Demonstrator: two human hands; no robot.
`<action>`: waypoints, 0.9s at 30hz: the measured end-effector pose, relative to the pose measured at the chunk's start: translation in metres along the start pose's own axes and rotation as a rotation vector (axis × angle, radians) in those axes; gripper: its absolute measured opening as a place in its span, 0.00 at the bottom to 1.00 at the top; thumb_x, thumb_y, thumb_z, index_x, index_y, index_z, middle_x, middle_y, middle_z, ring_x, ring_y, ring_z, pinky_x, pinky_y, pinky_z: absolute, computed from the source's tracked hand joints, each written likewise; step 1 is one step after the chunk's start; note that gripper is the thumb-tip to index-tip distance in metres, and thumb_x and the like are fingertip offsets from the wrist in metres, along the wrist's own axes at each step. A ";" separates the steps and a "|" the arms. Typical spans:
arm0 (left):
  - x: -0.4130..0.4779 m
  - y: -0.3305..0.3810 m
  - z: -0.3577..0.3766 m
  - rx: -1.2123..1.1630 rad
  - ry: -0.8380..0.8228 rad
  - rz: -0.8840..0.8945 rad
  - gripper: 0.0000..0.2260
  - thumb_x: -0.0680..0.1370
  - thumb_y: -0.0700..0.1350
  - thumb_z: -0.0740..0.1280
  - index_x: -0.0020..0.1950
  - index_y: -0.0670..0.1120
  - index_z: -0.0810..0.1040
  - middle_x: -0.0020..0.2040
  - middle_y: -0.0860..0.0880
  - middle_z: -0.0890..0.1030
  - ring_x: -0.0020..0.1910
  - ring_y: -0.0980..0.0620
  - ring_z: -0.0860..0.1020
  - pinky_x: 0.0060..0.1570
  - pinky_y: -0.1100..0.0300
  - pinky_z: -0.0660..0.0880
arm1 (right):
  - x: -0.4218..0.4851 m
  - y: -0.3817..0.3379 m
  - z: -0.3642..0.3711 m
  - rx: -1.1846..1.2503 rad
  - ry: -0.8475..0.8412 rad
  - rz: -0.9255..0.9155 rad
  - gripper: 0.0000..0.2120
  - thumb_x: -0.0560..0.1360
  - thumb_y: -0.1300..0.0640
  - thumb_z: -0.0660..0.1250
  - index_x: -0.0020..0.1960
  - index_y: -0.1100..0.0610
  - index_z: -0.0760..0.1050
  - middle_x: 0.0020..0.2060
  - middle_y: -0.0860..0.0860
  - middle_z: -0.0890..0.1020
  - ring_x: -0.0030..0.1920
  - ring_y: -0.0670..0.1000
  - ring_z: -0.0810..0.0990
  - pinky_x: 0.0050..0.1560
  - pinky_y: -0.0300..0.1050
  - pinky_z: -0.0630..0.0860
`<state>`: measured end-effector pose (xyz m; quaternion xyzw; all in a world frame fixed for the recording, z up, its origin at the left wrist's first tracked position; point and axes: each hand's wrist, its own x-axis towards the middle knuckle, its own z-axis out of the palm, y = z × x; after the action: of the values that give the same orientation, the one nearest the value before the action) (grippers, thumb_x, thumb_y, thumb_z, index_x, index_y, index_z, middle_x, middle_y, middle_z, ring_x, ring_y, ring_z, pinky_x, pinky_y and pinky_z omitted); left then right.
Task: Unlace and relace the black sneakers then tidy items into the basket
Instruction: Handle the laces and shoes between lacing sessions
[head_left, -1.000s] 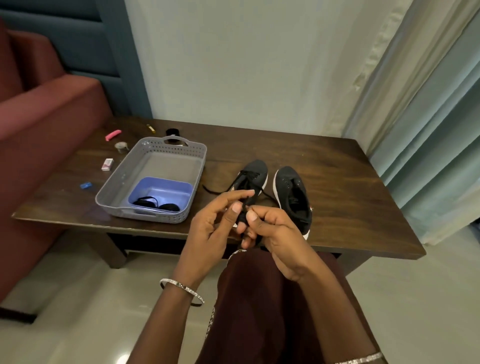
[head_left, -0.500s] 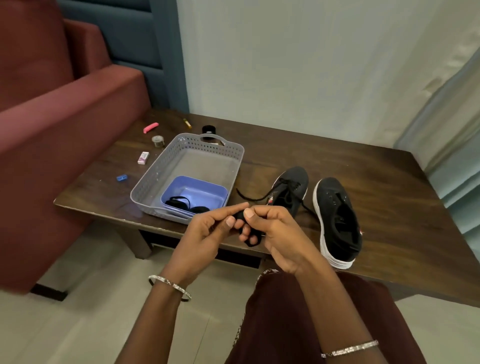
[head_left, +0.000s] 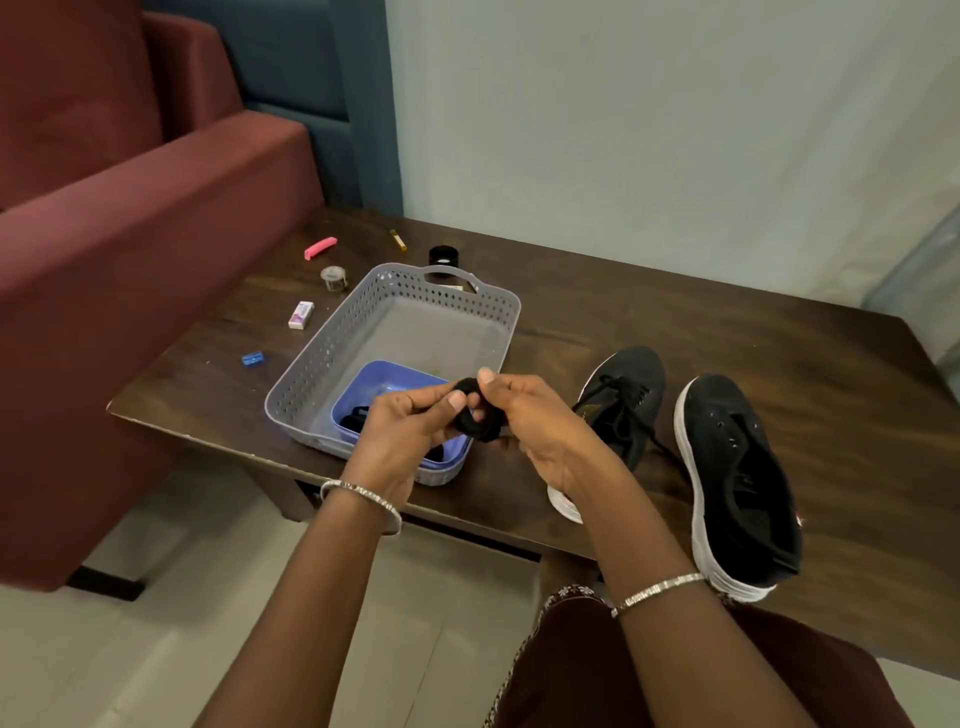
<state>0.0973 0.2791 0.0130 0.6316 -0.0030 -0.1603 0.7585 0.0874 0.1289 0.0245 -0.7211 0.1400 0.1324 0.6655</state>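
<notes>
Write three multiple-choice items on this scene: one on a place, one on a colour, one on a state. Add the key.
1. Where is the purple tray?
A. on a shelf
B. in a drawer
C. inside the grey basket

2. What colour is the clip at the far left of the table?
A. pink
B. green
C. white

3. What is the state of the coiled black lace?
A. lying untouched
B. pinched by the left hand and right hand
C. hanging from a hook

Key: 1 C, it sits in the basket's near end. 2 A, it is plainly pink. 3 B, fingers of both hands close on the coil.
</notes>
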 end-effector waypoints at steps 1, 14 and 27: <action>0.009 -0.002 -0.002 -0.018 0.037 -0.020 0.08 0.80 0.35 0.66 0.56 0.36 0.82 0.45 0.43 0.86 0.46 0.50 0.86 0.52 0.58 0.82 | 0.009 -0.001 0.001 -0.031 0.002 0.013 0.18 0.85 0.47 0.58 0.49 0.58 0.79 0.37 0.50 0.80 0.38 0.47 0.77 0.36 0.39 0.70; 0.101 -0.041 -0.037 0.509 0.413 -0.166 0.03 0.74 0.42 0.76 0.40 0.45 0.86 0.36 0.41 0.85 0.38 0.42 0.85 0.47 0.46 0.83 | 0.087 0.022 0.023 -0.295 0.267 -0.117 0.06 0.76 0.63 0.74 0.52 0.64 0.85 0.46 0.60 0.87 0.44 0.57 0.86 0.45 0.50 0.85; 0.118 -0.044 -0.030 1.130 0.479 -0.283 0.07 0.78 0.42 0.70 0.42 0.40 0.78 0.36 0.43 0.79 0.34 0.45 0.78 0.26 0.55 0.71 | 0.106 0.017 0.040 -1.074 0.169 -0.243 0.05 0.77 0.64 0.69 0.53 0.63 0.79 0.52 0.62 0.82 0.53 0.63 0.81 0.50 0.52 0.77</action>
<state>0.2045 0.2721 -0.0587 0.9475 0.1663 -0.0871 0.2589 0.1792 0.1644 -0.0343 -0.9781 0.0216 0.0493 0.2012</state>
